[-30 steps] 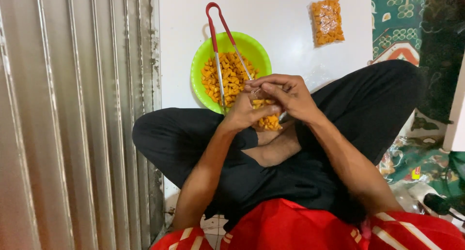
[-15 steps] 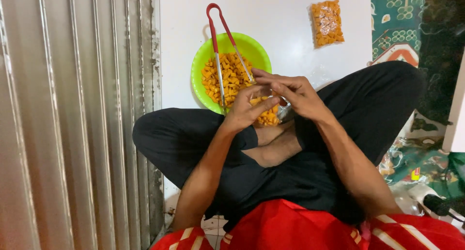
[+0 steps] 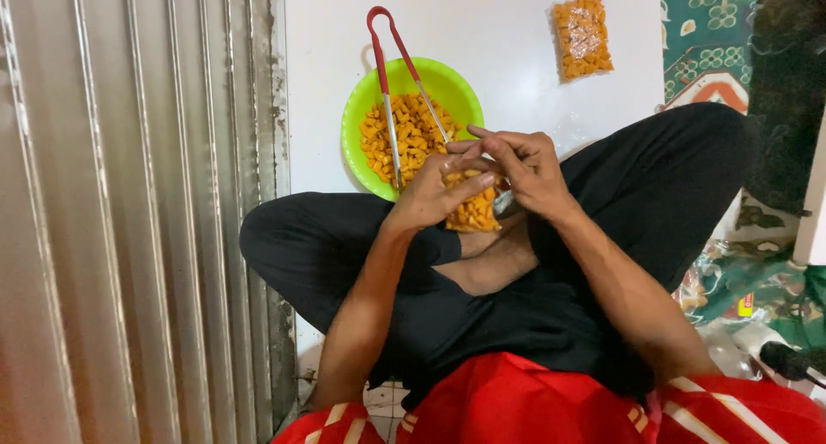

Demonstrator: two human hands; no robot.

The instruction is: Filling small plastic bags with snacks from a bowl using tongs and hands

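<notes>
I sit cross-legged in black trousers. My left hand (image 3: 434, 194) and my right hand (image 3: 527, 170) meet in front of me, both pinching the top of a small clear bag of orange snack pieces (image 3: 473, 210) that hangs between them. Just beyond the hands a bright green bowl (image 3: 447, 87) holds more of the same orange pieces (image 3: 411, 134). Red-handled metal tongs (image 3: 385, 57) rest in the bowl, handles pointing away from me.
A filled clear packet of orange snacks (image 3: 582, 35) lies on the white surface (image 3: 499, 31) at the far right. A corrugated metal shutter (image 3: 129, 212) runs along my left. A patterned green mat (image 3: 705, 40) and clutter lie to the right.
Both hands have shifted slightly at the bag's top, fingers working its mouth. The bowl, tongs and far packet have not moved.
</notes>
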